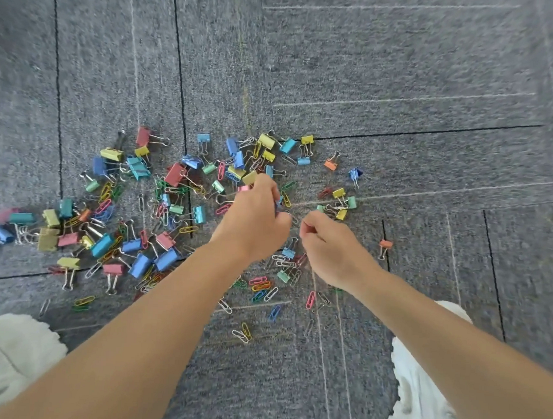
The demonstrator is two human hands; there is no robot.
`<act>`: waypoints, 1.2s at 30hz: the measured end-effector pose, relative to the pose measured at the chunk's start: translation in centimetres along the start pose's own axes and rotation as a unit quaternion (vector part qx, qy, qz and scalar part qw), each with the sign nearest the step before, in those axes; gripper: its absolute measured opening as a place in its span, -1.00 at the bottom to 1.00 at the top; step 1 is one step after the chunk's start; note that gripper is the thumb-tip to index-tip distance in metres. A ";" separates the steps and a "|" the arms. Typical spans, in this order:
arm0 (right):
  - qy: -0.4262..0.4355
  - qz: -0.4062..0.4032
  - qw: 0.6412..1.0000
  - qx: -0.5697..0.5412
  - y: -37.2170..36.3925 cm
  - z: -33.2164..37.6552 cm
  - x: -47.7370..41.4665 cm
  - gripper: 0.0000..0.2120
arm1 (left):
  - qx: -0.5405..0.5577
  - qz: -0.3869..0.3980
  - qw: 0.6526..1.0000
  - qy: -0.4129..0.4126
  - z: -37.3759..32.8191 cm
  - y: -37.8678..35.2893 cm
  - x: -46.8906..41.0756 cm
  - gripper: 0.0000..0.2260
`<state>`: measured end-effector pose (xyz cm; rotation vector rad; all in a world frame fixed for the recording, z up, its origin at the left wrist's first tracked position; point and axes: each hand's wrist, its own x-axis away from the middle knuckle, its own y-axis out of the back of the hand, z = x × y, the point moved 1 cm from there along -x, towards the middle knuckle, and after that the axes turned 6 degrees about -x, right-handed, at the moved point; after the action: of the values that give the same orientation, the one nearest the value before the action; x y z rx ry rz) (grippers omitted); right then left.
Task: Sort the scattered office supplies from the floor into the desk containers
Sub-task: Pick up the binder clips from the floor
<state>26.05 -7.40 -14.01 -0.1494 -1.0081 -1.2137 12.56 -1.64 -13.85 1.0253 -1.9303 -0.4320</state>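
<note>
Many coloured binder clips (174, 174) and paper clips (260, 285) lie scattered on the grey carpet, thickest at the left and centre. My left hand (255, 218) hovers over the middle of the pile with its fingers curled; a small blue binder clip (279, 203) shows at its fingertips. My right hand (329, 242) is just to its right, low over the carpet, fingers curled with thumb and forefinger close together. What it holds, if anything, is hidden. No desk container is in view.
Grey carpet tiles (404, 72) with dark seams stretch bare beyond the pile. My knees in white cloth sit at the lower left (8, 355) and lower right (419, 393). A stray orange clip (385, 245) lies apart at the right.
</note>
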 end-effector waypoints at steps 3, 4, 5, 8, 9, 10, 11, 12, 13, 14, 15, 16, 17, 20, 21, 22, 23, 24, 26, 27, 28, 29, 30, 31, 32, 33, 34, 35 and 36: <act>-0.030 -0.027 0.990 0.135 -0.8 0.0 -0.9 -0.71 | -0.004 -0.020 0.999 0.047 0.4 -0.2 -0.7 -0.94; -0.045 -0.044 0.984 0.168 -1.2 -0.1 -1.2 -0.66 | -0.010 -0.029 0.998 0.061 0.7 -0.3 -0.8 -0.93; -0.056 -0.061 0.979 0.186 -1.6 -0.2 -1.5 -0.63 | -0.022 -0.035 0.996 0.074 1.1 -0.4 -0.9 -0.91; -0.072 -0.089 0.979 0.171 -2.0 -0.3 -2.2 -0.63 | -0.085 -0.028 0.991 0.097 1.9 -0.8 -0.9 -0.79; -0.075 -0.088 0.980 0.161 -2.0 -0.2 -2.3 -0.65 | -0.101 -0.021 0.990 0.101 2.1 -1.0 -0.9 -0.75; -0.076 -0.084 0.981 0.156 -2.0 -0.2 -2.3 -0.70 | -0.112 -0.014 0.988 0.105 2.1 -1.1 -0.9 -0.72; -0.075 -0.079 0.982 0.153 -2.1 -0.3 -2.3 -0.77 | -0.118 -0.011 0.987 0.109 2.1 -1.2 -0.9 -0.70; -0.071 -0.075 0.983 0.149 -2.1 -0.4 -2.1 -0.83 | -0.120 -0.012 0.986 0.111 2.0 -1.4 -1.0 -0.70; -0.064 -0.069 0.985 0.143 -2.1 -0.7 -1.8 -0.85 | -0.119 -0.016 0.987 0.111 1.9 -1.5 -1.2 -0.71; -0.053 -0.057 0.988 0.133 -1.9 -0.9 -1.5 -0.86 | -0.115 -0.021 0.987 0.108 1.8 -1.6 -1.3 -0.75; -0.043 -0.038 0.992 0.110 -1.4 -1.2 -1.2 -0.85 | -0.111 -0.024 0.988 0.106 1.6 -1.7 -1.4 -0.79; -0.036 -0.021 0.997 0.071 -0.7 -1.4 -0.9 -0.84 | -0.108 -0.025 0.988 0.105 1.4 -1.8 -1.5 -0.82; -0.037 -0.010 0.999 0.018 0.4 -1.7 -0.6 -0.83 | -0.103 -0.023 0.989 0.106 1.3 -1.9 -1.5 -0.84; -0.060 -0.001 0.980 -0.192 4.5 -2.6 0.2 -0.80 | -0.093 -0.008 0.990 0.103 1.3 -2.2 -1.3 -0.89; -0.077 0.011 0.954 -0.288 5.5 -2.9 0.4 -0.80 | -0.083 -0.008 0.992 0.095 1.2 -2.2 -1.2 -0.89; -0.100 0.024 0.920 -0.378 6.3 -3.2 0.6 -0.78 | -0.068 -0.014 0.994 0.080 1.2 -2.3 -1.0 -0.90; -0.116 0.029 0.888 -0.443 6.9 -3.4 0.8 -0.74 | -0.048 -0.023 0.997 0.060 1.1 -2.3 -0.7 -0.91; -0.121 0.025 0.869 -0.479 7.3 -3.7 0.8 -0.71 | -0.023 -0.027 0.999 0.040 0.9 -2.3 -0.5 -0.91; -0.113 -0.005 0.872 -0.477 7.7 -4.2 0.5 -0.69 | 0.095 0.001 0.994 0.047 0.3 -2.0 -0.1 -0.90; -0.103 -0.020 0.884 -0.456 7.8 -4.3 0.2 -0.69 | 0.202 0.030 0.976 0.075 0.0 -1.7 0.0 -0.89; -0.089 -0.027 0.894 -0.438 7.9 -4.1 -0.1 -0.68 | 0.313 0.061 0.942 0.104 -0.3 -1.5 0.2 -0.86; -0.077 -0.028 0.900 -0.429 8.0 -3.8 -0.4 -0.64 | 0.409 0.092 0.900 0.123 -0.5 -1.3 0.3 -0.82; -0.067 -0.024 0.900 -0.429 8.0 -3.5 -0.7 -0.59 | 0.474 0.118 0.863 0.129 -0.7 -1.1 0.4 -0.79; -0.063 -0.019 0.900 -0.430 8.0 -3.1 -0.9 -0.58 | 0.509 0.134 0.840 0.129 -0.8 -0.9 0.4 -0.78; -0.060 -0.015 0.901 -0.428 8.1 -2.8 -1.0 -0.61 | 0.525 0.144 0.829 0.127 -0.8 -0.8 0.3 -0.77; -0.060 -0.015 0.905 -0.421 8.0 -2.6 -1.2 -0.65 | 0.528 0.153 0.826 0.125 -0.8 -0.6 0.2 -0.76; -0.063 -0.020 0.909 -0.412 7.9 -2.5 -1.3 -0.71 | 0.528 0.157 0.825 0.126 -0.8 -0.5 0.0 -0.74; -0.065 -0.029 0.914 -0.399 7.8 -2.5 -1.5 -0.76 | 0.530 0.159 0.823 0.125 -0.7 -0.5 -0.1 -0.74; -0.069 -0.039 0.921 -0.382 7.6 -2.6 -1.8 -0.81 | 0.535 0.161 0.820 0.124 -0.7 -0.4 -0.2 -0.76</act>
<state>33.85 -4.70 -13.74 -0.8235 -0.6101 -1.6393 13.41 -1.64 -13.88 1.2727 -2.0048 1.0672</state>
